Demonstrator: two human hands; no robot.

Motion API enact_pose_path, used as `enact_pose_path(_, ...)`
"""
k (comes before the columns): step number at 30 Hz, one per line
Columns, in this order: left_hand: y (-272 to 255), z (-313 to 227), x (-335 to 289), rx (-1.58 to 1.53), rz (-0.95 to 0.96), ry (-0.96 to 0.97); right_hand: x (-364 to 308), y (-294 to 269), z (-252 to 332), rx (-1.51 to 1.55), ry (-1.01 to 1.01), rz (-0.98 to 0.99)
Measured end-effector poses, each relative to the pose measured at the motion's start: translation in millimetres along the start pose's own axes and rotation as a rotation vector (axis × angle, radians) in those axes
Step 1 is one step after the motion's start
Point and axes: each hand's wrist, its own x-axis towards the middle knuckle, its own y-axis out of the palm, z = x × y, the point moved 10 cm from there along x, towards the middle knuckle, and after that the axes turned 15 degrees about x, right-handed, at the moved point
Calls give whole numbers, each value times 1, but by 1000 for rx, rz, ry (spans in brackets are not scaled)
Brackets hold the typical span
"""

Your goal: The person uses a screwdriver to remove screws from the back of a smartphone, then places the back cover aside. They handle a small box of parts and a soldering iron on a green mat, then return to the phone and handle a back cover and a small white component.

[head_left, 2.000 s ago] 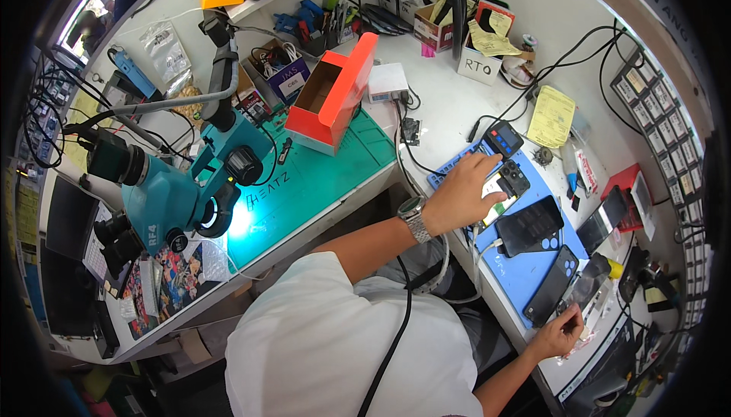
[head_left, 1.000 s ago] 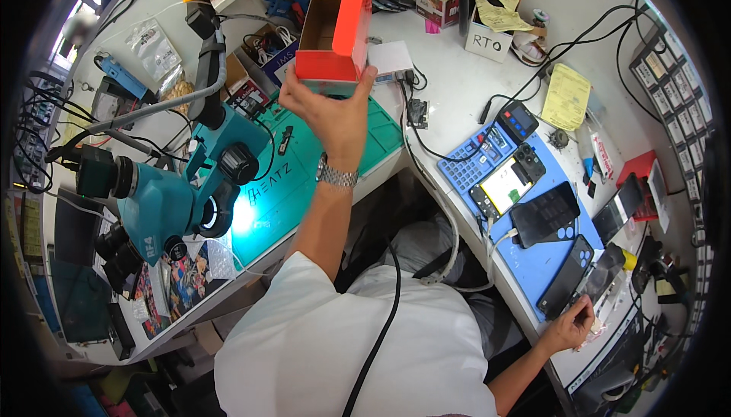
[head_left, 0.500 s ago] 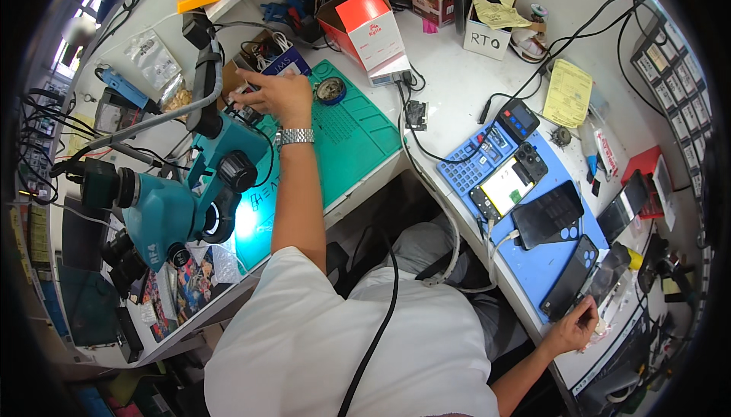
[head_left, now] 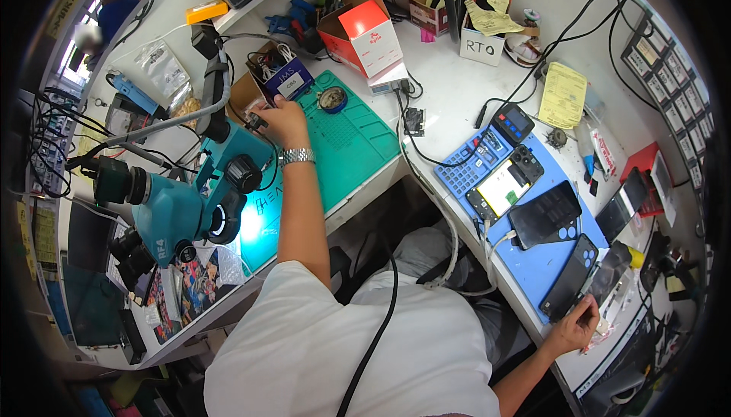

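My left hand (head_left: 283, 122), with a metal watch (head_left: 296, 156) on its wrist, reaches over the far left of the green work mat (head_left: 354, 154). Its fingers are drawn together beside an open cardboard box (head_left: 245, 93); a small dark thing shows at their tips, its kind unclear. Right of this hand, a round tin (head_left: 332, 99) with a blue rim stands on the mat. At the lower right, my right hand (head_left: 572, 331) is closed in a pinch on something small by the lower end of a dark phone (head_left: 569, 278). The fingers hide most of what they grip.
A teal microscope (head_left: 171, 219) with its light on stands left of my left arm. A blue box of cables (head_left: 285, 82) and a red-and-white box (head_left: 373, 36) stand behind. An opened phone (head_left: 504, 189) and a black phone (head_left: 547, 215) lie on the blue mat (head_left: 525, 268).
My left hand has moved slightly down and its spread fingers have drawn together beside the cardboard box. My right hand stays in place. The whole view has shifted a little.
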Motion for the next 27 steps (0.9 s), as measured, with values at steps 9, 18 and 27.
enact_pose_path(9, -32, 9, -76, 70, -51, 75, 0, 4, 6, -17, -31, 1)
enact_pose_path(18, -56, -30, -139, -142, 34, 310, -4, -5, -3, 75, 29, -21)
enact_pose_path(27, -28, 26, -69, -53, -5, 322, -2, 11, 17, 182, -24, -84)
